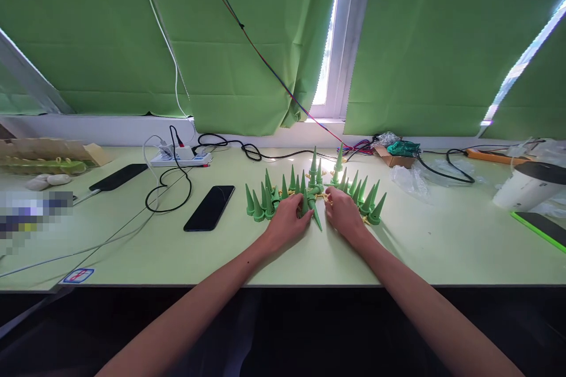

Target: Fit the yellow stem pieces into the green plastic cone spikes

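Observation:
Several green pointed cones with round bases (257,212) stand upright on the table in front of me, most of them in a left and a right cluster. My left hand (288,219) is closed around a green cone (305,205) at the inner edge of the left cluster. Beside its fingertips, another green cone (316,217) lies tilted with its tip toward me. My right hand (345,212) is at the inner edge of the right cluster (375,212), its fingers curled together. Small yellow pieces (321,197) show near the right fingertips, but what those fingers hold is hidden.
A black phone (209,208) lies left of the cones. Behind it are a power strip (179,158) and looped black cables (252,150). A small cardboard box (393,156) and clear plastic wrap (410,179) lie at the back right, with a white cylinder (528,188) farther right.

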Demonstrator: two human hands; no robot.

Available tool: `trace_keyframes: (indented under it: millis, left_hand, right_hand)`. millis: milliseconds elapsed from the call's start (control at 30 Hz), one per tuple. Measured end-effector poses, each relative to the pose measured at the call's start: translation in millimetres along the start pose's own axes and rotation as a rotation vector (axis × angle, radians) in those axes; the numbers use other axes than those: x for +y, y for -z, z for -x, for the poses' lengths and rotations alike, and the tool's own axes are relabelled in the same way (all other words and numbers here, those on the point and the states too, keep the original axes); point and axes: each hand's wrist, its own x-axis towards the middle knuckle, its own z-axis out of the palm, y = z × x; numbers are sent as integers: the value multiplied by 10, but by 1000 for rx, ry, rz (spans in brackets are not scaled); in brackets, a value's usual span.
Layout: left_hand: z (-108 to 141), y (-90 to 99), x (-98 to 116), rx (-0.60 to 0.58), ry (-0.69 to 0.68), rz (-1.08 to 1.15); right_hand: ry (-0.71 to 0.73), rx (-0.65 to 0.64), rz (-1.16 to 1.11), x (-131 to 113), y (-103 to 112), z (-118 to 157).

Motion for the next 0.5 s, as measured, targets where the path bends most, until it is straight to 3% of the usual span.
trace_keyframes:
  millis: [500]
  left_hand:
    - [8, 9, 27, 9, -4, -28]
  right_hand:
    - [-26, -37, 62, -4, -4, -6]
